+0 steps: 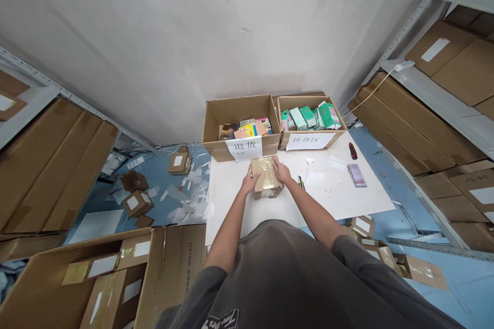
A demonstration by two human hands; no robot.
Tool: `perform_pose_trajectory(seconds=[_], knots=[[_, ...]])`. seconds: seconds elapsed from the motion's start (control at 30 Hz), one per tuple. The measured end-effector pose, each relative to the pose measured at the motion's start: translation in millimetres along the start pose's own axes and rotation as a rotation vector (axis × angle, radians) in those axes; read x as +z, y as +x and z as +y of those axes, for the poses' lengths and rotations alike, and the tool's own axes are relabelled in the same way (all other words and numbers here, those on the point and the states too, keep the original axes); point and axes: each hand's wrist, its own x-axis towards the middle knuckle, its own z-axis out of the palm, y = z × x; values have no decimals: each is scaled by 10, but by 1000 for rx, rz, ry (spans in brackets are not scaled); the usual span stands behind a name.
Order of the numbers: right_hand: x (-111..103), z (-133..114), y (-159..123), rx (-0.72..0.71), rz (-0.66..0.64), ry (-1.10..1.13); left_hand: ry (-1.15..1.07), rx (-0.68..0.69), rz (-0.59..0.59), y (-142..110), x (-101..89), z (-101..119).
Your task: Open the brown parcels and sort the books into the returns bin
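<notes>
A small brown cardboard box (266, 174), its top covered with shiny clear tape, is on or just above the white table (239, 218) in front of me. My left hand (250, 182) grips its left side, and my right hand (281, 170) grips its right side near the far corner. Just right of the box lies a box cutter (301, 182), partly hidden by my right forearm. Behind it stand two open cartons with handwritten paper signs: the left carton (216, 146) holds mixed colourful packages, the right carton (283, 140) green and pink boxes.
A red-and-black tool (352, 151) and a blurred purple item (357, 175) lie on the table's right. A large open carton (154, 267) with parcels stands at lower left. Paper scraps (189, 200) and small boxes (138, 202) litter the floor. Loaded shelves (432, 108) flank both sides.
</notes>
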Motion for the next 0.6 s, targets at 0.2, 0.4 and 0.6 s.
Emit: perform_pose_trajectory(seconds=[0.2, 0.4, 0.6], knots=[[-61, 349, -416, -165, -156, 105, 101, 162, -108, -339, 11, -188], [65, 453, -672, -175, -235, 89, 52, 156, -77, -539, 22, -238], [-22, 275, -152, -123, 61, 183, -126, 98, 41, -80, -148, -55]])
